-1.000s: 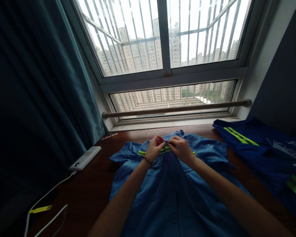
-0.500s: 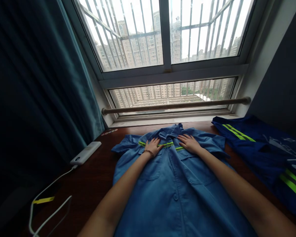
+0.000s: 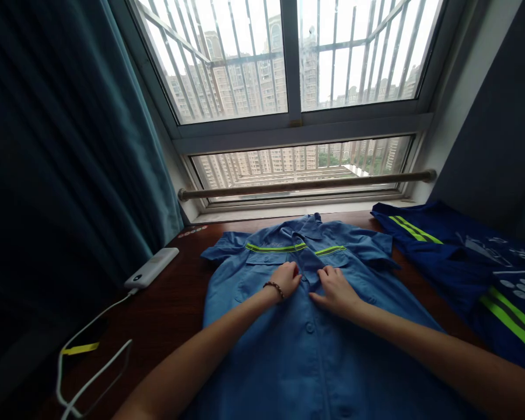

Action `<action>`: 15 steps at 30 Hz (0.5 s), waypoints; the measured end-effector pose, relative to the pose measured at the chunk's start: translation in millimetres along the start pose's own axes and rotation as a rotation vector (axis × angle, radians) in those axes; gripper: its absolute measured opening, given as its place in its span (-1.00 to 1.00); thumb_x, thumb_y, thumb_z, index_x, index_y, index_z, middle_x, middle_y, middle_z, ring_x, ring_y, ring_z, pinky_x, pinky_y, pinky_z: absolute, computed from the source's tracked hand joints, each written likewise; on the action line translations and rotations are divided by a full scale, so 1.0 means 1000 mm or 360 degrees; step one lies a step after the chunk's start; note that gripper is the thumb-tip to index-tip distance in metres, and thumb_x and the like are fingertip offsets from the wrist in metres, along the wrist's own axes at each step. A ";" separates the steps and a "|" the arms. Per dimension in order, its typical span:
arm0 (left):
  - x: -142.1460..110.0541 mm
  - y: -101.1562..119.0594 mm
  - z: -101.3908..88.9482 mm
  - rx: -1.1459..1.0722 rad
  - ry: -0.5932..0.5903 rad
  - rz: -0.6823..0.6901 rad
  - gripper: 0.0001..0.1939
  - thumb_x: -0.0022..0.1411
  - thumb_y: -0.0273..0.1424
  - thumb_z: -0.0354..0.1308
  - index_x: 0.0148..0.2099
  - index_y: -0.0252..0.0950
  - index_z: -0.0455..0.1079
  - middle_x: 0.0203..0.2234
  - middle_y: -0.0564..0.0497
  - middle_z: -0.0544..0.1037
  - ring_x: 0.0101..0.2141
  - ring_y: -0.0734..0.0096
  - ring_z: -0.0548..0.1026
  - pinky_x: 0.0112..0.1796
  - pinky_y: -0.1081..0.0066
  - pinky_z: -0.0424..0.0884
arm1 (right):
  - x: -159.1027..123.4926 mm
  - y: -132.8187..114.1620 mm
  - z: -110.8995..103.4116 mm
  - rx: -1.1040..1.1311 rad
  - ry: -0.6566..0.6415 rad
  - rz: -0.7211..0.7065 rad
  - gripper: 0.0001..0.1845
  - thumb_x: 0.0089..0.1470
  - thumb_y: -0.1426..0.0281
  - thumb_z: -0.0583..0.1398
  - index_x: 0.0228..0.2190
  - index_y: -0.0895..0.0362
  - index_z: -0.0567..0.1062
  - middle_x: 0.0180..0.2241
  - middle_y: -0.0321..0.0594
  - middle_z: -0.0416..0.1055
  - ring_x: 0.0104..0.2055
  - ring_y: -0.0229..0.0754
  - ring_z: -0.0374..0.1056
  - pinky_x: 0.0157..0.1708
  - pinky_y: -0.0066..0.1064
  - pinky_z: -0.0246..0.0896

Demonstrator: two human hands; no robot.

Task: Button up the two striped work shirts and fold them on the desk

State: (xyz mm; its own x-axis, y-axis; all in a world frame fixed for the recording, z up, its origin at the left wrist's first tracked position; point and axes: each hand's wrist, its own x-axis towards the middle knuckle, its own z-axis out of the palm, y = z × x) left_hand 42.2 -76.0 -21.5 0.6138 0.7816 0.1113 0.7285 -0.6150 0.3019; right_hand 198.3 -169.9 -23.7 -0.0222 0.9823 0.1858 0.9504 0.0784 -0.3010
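Note:
A light blue work shirt point(image 3: 315, 361) with yellow-green reflective stripes lies front up on a dark wooden table point(image 3: 170, 315), collar toward the window. Both of my hands rest at its button strip, just below the stripes. My left hand point(image 3: 286, 277), with a bead bracelet on the wrist, has its fingers curled onto the left edge of the strip. My right hand point(image 3: 335, 290) pinches the fabric on the strip's right side. The two hands are almost touching.
A darker blue garment point(image 3: 464, 256) with reflective stripes lies at the right. A white power bank point(image 3: 151, 267) with a white cable point(image 3: 91, 379) sits at the left, by a teal curtain point(image 3: 70, 175). A rail point(image 3: 301, 185) runs along the barred window behind.
My hands left the collar, pressed flat across the striped chest, then came down toward me and closed together on the button strip. The shirt front now lies smoother.

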 end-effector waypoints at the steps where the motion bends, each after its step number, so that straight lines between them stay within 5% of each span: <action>1: 0.001 -0.007 0.006 0.0052 0.0057 -0.0016 -0.83 0.15 -0.33 0.00 -0.28 -0.31 0.32 -0.34 -0.06 0.41 -0.30 0.33 0.37 -0.28 0.40 0.26 | 0.006 0.007 0.005 0.0013 0.0011 0.0028 -0.41 -0.14 0.11 0.17 -0.15 0.27 0.36 -0.18 0.06 0.26 -0.10 0.05 0.15 -0.11 -0.26 0.05; 7: 0.040 -0.049 0.011 0.0281 0.0278 -0.0139 -0.74 0.19 -0.26 -0.05 -0.17 -0.31 0.29 -0.19 -0.12 0.31 -0.16 0.20 0.27 -0.19 0.25 0.21 | 0.057 0.023 0.022 0.0054 0.0126 0.0094 -0.08 -0.29 -0.12 0.16 -0.05 0.32 0.29 -0.08 0.12 0.16 -0.01 0.09 0.06 0.00 -0.21 -0.06; 15: 0.063 -0.051 0.008 0.0238 0.0350 -0.0050 -0.83 0.19 -0.43 -0.05 -0.21 -0.33 0.33 -0.24 -0.11 0.35 -0.15 0.27 0.29 -0.15 0.34 0.22 | 0.074 0.010 0.037 -0.0085 0.0503 0.0227 -0.57 -0.07 0.15 0.11 -0.26 0.23 0.42 -0.21 0.02 0.26 -0.09 0.01 0.13 -0.08 -0.26 0.02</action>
State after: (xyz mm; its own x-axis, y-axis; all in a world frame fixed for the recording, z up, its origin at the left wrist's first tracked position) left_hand 45.9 4.2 -37.2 0.5213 0.7943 0.3120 0.7929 -0.5860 0.1672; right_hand 194.2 -90.3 -47.4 0.2011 0.8810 0.4282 0.9521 -0.0730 -0.2969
